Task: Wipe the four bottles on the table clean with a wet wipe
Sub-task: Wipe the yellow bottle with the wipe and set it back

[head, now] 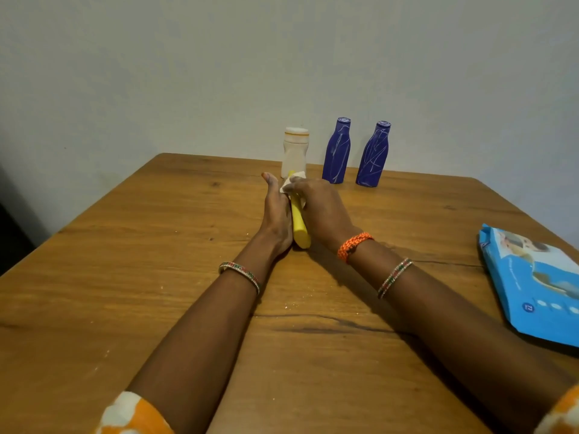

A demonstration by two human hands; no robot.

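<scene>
Head camera looks down on a wooden table (131, 277) where both forearms reach forward and meet around a yellow bottle (299, 228). That bottle lies on its side between the two hands, its flat base toward the person and its far end hidden under the fingers. The left hand (275, 214) lies along the bottle's left flank, palm against it and fingers stretched forward, steadying it. The right hand (319, 208) is curled over the top of the bottle from the right, pressing a white wet wipe (289, 183) onto its far end; bits of wipe show past the fingertips and under the palm.

Just beyond the hands stands a white bottle (294, 151) with a white cap, upright near the table's far edge. To the right of it, beyond the right hand, two blue bottles (337, 151) (374, 155) stand upright side by side, apart from each other. Well to the right of the right forearm, a blue wet-wipe pack (532, 286) lies flat at the table's edge. Each wrist bears a beaded bangle, and the right also carries an orange braided band (354, 245).
</scene>
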